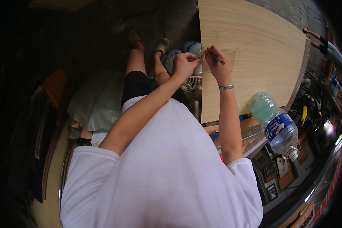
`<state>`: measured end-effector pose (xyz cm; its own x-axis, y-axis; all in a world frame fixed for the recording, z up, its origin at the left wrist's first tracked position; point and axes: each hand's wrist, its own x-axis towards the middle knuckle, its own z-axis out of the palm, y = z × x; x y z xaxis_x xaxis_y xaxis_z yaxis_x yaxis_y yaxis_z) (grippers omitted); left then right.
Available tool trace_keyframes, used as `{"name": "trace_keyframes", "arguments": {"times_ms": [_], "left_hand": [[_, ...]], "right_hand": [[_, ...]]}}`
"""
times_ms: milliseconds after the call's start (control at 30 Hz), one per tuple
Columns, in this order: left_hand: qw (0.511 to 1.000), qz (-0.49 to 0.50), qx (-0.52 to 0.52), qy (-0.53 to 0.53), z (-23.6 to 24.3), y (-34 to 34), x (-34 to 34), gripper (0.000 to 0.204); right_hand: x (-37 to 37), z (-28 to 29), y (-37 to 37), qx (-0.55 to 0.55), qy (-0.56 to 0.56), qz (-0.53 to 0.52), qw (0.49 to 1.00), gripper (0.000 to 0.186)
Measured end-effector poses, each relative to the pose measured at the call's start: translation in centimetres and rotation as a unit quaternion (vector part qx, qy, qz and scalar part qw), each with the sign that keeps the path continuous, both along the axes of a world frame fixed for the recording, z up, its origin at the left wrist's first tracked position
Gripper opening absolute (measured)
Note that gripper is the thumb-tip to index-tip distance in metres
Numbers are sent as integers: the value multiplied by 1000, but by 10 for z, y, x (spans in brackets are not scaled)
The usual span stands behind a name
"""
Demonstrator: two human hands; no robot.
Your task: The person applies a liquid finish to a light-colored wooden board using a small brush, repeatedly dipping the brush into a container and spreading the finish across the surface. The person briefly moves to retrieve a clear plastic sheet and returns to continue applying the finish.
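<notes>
My right hand [217, 65] is closed round a thin, dark pen-like tool [220, 60], its rear end sticking out toward the right. The hand rests over a clear flat sheet [231, 57], which lies on the wooden tabletop [262, 38] at its left edge. A metal band [226, 87] circles my right wrist. Just left of the tabletop's edge, my left hand [185, 65] has its thumb and fingertips pressed together. What sits in that pinch, if anything, is too small to make out. The tool's tip is hidden by my right hand.
A large clear bottle with a blue label [279, 127] lies beside the tabletop's near right corner. Below the left edge stand a fan [192, 86] and several clear bottles [194, 48]. Plastic-covered goods [97, 100] are at left. Another person [332, 53] is at far right.
</notes>
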<state>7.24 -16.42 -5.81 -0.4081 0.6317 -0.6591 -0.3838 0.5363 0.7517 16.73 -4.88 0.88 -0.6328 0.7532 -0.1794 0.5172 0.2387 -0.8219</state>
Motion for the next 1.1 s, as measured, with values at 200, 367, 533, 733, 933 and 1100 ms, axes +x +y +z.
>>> {"name": "trace_keyframes", "arguments": {"times_ms": [200, 367, 533, 733, 933, 1100], "left_hand": [[1000, -16, 17, 1, -11, -1, -3, 21], [999, -6, 26, -36, -8, -2, -7, 18], [997, -62, 18, -37, 10, -2, -20, 20], [994, -45, 47, -87, 7, -16, -33, 21], [991, -35, 16, -125, -4, -38, -47, 22], [981, 20, 50, -185, 16, -27, -32, 22]], "right_hand": [[0, -3, 1, 3, -16, 20, 1000, 13], [24, 9, -39, 20, -55, 42, 997, 11], [52, 24, -67, -48, -11, -61, 997, 5], [48, -15, -15, -167, 176, -243, 939, 13], [45, -34, -18, -176, 208, -278, 921, 14], [45, -30, -16, -175, 184, -263, 931, 15]]}}
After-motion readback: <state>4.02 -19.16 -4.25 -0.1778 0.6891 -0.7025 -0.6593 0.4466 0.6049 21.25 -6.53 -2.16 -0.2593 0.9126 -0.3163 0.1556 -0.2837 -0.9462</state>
